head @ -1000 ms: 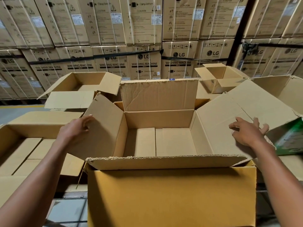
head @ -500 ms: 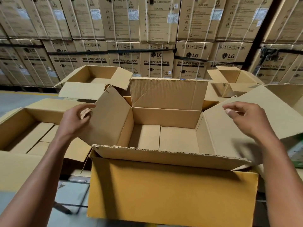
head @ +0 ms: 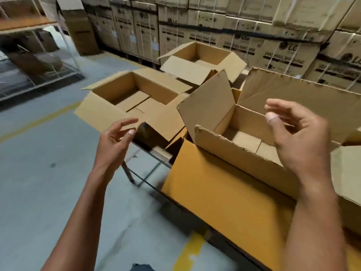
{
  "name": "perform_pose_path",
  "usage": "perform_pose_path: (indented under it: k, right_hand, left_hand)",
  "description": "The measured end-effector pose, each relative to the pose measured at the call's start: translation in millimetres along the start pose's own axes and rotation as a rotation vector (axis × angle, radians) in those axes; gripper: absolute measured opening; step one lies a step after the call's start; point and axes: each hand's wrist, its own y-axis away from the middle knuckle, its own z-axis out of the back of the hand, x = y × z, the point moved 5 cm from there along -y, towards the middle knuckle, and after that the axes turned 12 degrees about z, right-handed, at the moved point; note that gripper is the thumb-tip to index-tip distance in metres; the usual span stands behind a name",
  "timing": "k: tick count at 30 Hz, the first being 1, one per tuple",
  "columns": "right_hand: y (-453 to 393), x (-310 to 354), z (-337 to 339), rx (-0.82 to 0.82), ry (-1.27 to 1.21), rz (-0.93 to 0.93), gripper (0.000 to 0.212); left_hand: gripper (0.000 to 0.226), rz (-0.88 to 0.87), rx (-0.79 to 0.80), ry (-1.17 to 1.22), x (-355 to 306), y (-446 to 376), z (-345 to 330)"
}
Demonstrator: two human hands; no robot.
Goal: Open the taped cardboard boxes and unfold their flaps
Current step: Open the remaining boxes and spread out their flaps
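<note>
The near cardboard box (head: 224, 192) stands open before me on the right, all its flaps unfolded and its inside bare. My left hand (head: 115, 141) hovers to the left of this box, off the cardboard, fingers loosely apart and holding nothing. My right hand (head: 298, 137) is raised over the box's opening, fingers curled but apart, also holding nothing. A second open box (head: 134, 98) sits to the left behind my left hand. A third open box (head: 203, 59) lies farther back.
A wall of stacked washing machine cartons (head: 273, 42) runs across the back. The boxes rest on a metal-legged stand (head: 136, 173). Grey floor with yellow lines (head: 39, 173) spreads to the left, and a metal rack (head: 33, 61) stands at far left.
Both hands have let go of the near box's side flaps and lifted off. The view has swung to the left, bringing the floor and the left boxes into sight.
</note>
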Motion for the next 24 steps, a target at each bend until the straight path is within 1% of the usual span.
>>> perform_pose_path:
  k: [3, 5, 9, 12, 17, 21, 24]
  right_hand:
    - [21.3, 34.7, -64.6, 0.094, -0.196, 0.029, 0.028]
    - [38.7, 50.1, -116.3, 0.186, -0.311, 0.003, 0.027]
    - [74.2, 62.5, -233.3, 0.425, -0.360, -0.095, 0.027]
    - [103.3, 61.9, -318.7, 0.544, -0.399, -0.200, 0.028]
    - [137.5, 60.7, -419.2, 0.621, -0.437, -0.346, 0.030]
    - [135.7, 59.9, -478.0, 0.661, -0.430, -0.369, 0.028]
    - [119.8, 55.4, -528.3, 0.677, -0.427, -0.393, 0.026]
  left_hand:
    - [0.030, 0.104, -0.058, 0.095, 34.9, 7.7, 31.3]
    - [0.029, 0.148, -0.075, 0.135, 56.9, 11.5, 53.9]
    - [0.030, 0.255, -0.109, 0.190, 104.4, 17.4, 109.7]
    - [0.031, 0.342, -0.132, 0.211, 140.2, 13.9, 160.7]
    - [0.031, 0.419, -0.189, 0.251, 173.4, -13.3, 235.6]
    - [0.029, 0.468, -0.180, 0.248, 191.9, -50.9, 268.8]
    - [0.028, 0.473, -0.158, 0.235, 199.2, -95.4, 286.5]
